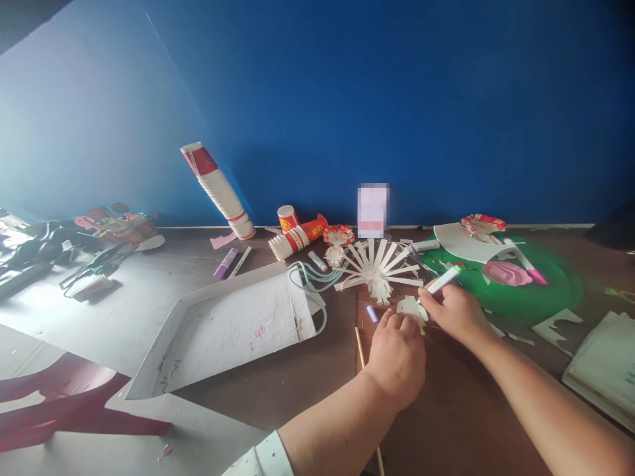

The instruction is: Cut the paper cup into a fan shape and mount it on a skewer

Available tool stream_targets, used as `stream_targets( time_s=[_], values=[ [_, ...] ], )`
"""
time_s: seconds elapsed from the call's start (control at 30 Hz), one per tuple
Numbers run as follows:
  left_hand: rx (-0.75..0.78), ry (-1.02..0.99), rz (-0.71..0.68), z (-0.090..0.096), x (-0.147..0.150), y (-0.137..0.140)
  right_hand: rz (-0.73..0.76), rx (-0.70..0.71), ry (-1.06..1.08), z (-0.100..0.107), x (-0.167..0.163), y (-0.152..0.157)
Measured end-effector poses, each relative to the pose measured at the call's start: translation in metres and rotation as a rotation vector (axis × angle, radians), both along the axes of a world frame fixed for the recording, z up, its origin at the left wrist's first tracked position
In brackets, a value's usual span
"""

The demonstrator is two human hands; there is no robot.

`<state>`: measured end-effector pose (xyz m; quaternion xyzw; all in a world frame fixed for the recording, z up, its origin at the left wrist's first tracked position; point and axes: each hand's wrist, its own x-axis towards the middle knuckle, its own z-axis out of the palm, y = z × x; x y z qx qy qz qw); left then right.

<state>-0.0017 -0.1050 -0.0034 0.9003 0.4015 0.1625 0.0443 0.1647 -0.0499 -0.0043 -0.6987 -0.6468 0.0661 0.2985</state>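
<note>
A white marker with a green end (444, 280) is gripped in my right hand (459, 311), its tip end low over a small white paper cutout (413, 309). The curled fingers of my left hand (399, 354) press on the near edge of this cutout and hide part of it. Just left of the fingers lies a small purple marker cap (372, 314). Beyond the hands is a white paper figure (379, 285) with long strips fanned out above it. A second paper figure (336, 244) with red-and-white trim round its head stands further left.
A tall stack of paper cups (223, 192) leans at the wall, near red cups (302, 235) lying down. An open white box lid (223, 330) and purple glue stick (225, 263) are left. Right are a green plate (555, 284), pink marker (533, 270), paper scraps (558, 327) and book (605, 363).
</note>
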Motion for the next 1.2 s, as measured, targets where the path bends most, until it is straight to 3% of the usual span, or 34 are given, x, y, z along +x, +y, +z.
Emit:
stream_targets(
  time_s=[0.93,1.2],
  values=[
    [0.024,-0.006,0.011,-0.005,0.001,0.001,-0.030,-0.027,0.017,-0.003,0.000,0.002],
    [0.049,-0.015,0.009,-0.005,0.001,0.000,0.006,0.072,0.128,0.001,0.006,-0.009]
  ],
)
